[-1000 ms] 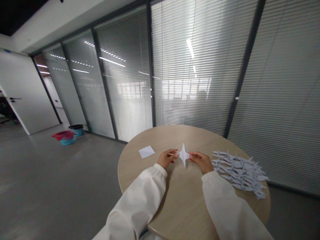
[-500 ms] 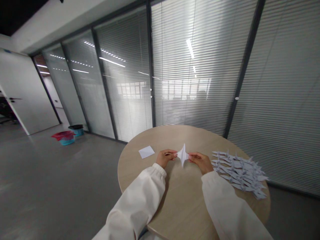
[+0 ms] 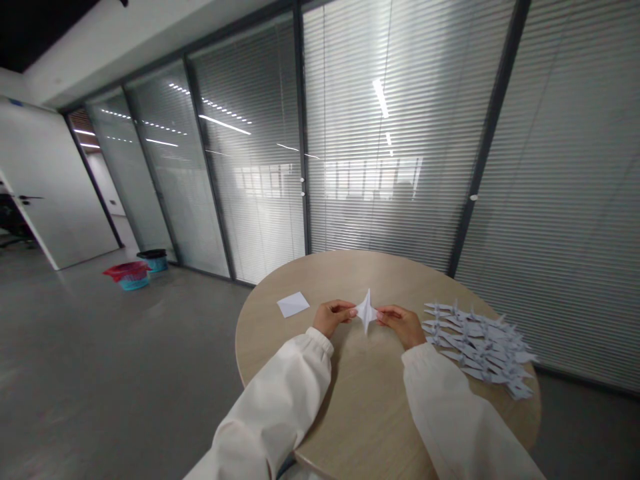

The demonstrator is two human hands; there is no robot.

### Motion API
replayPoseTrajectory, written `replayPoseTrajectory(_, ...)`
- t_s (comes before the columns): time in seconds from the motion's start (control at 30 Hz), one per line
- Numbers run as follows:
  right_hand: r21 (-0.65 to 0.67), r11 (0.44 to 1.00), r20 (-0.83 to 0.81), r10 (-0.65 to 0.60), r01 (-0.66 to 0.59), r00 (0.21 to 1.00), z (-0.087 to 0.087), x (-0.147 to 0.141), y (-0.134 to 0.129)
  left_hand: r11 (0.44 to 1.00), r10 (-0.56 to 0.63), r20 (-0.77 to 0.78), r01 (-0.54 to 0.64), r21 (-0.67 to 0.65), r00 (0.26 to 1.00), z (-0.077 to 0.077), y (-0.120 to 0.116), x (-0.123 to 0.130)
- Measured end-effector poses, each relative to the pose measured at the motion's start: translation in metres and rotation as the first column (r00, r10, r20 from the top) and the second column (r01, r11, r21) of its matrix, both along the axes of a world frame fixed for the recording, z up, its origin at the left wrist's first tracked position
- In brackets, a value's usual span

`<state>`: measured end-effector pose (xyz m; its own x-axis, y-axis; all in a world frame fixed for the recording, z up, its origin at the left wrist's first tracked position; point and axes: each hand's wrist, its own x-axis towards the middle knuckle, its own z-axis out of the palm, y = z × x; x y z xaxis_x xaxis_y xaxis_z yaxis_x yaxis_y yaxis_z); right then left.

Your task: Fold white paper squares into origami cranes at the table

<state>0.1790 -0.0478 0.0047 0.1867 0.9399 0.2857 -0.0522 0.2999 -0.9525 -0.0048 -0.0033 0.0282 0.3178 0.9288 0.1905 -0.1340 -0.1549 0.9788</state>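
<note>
Between my two hands is a white folded paper crane [image 3: 367, 312], held just above the round table with its pointed ends up and down in the view. My left hand [image 3: 334, 317] pinches its left side between thumb and fingers. On the opposite side, my right hand [image 3: 403, 323] pinches the right edge the same way. Many similar white paper cranes [image 3: 477, 343] lie close together in rows to the right of my right hand. To the left of my left hand, white square paper [image 3: 293, 305] rests flat.
The round wooden table [image 3: 370, 413] stands near a glass partition [image 3: 390, 220] with blinds. On the floor at left are a blue bin with a red liner [image 3: 131, 275] and another with a black liner [image 3: 154, 259]. A white door [image 3: 55, 193] stands at far left.
Both hands keep their pinch on the paper crane. My left hand has shifted very slightly to the right, closer to my right hand; everything else looks the same.
</note>
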Motion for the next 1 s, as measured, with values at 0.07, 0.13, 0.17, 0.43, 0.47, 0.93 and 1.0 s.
replayPoseTrajectory(0.07, -0.004, 1.000, 0.003, -0.006, 0.006, 1.000, 0.0003, -0.0004, -0.0001, 1.000, 0.009, -0.002, -0.009, 0.010, 1.000, 0.0003, -0.0005, 0.0001)
replayPoseTrajectory(0.13, -0.008, 1.000, -0.002, -0.013, 0.013, 1.000, 0.0008, -0.0007, -0.0002, 1.000, 0.025, -0.001, -0.025, 0.013, 1.000, 0.0001, 0.0000, -0.0002)
replayPoseTrajectory(0.17, -0.008, 1.000, -0.007, -0.015, 0.014, 1.000, 0.0011, -0.0006, -0.0003, 0.999, 0.032, -0.002, -0.032, 0.011, 0.999, -0.0001, 0.0004, -0.0005)
replayPoseTrajectory(0.43, 0.000, 0.997, -0.011, -0.081, 0.081, 0.997, 0.0010, 0.0033, 0.0016, 0.997, 0.074, 0.005, -0.074, -0.020, 0.997, 0.0015, 0.0016, -0.0022)
replayPoseTrajectory(0.47, 0.005, 0.996, -0.010, -0.093, 0.093, 0.996, 0.0005, 0.0040, 0.0019, 0.997, 0.077, 0.007, -0.077, -0.019, 0.997, 0.0019, 0.0017, -0.0025)
replayPoseTrajectory(0.93, -0.046, 0.994, -0.080, -0.106, 0.103, 0.991, 0.0002, 0.0043, 0.0027, 0.970, 0.100, -0.120, -0.069, 0.233, 0.988, 0.0016, 0.0021, -0.0054)
replayPoseTrajectory(1.0, -0.054, 0.995, -0.159, -0.096, 0.089, 0.983, 0.0011, 0.0027, 0.0023, 0.943, 0.087, -0.152, -0.032, 0.332, 0.985, 0.0025, 0.0000, -0.0058)
